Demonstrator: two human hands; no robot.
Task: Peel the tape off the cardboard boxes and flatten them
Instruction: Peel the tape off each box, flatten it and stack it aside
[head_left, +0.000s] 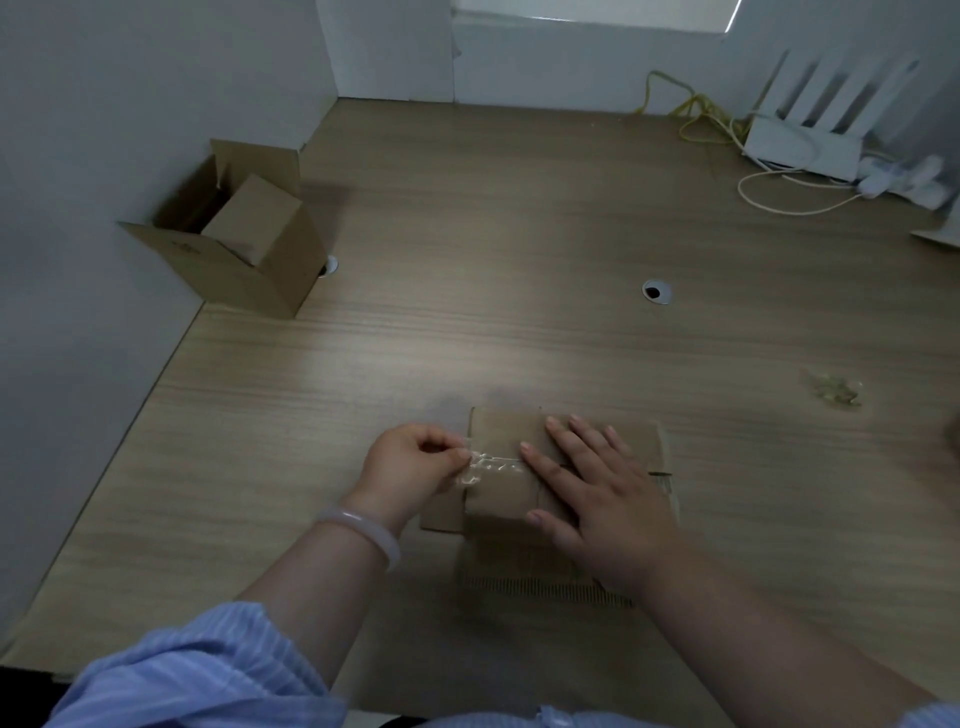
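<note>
Pinching the lifted end of a crinkled strip of clear plastic tape (491, 465), your left grip (415, 460) is clamped on the film between thumb and fingertips. Your right grip (597, 488) lies flat with its fingers straight and spread, pressing down on the low brown corrugated cardboard box (498, 431). The box sits on the pale wood-grain bench (519, 234) near its front edge, directly before you, and the tape runs across its top from your left grip to your right forefinger.

Judging by its look, the tape is thin, weightless and sticky. It is likely to stretch, split lengthwise or lift the paper skin of the board if pulled steeply, so take it by the free end and draw it low along the seam. The cardboard looks light and matte, stiff across its exposed flutes but ready to fold at the creases. It would probably slide on the smooth bench, so hold it down close beside the peel line.

A second brown cardboard box (249, 260) stands well apart at the far left against the wall, its flaps open. A small crumpled wad of clear tape (834, 389) lies to your right.
</note>
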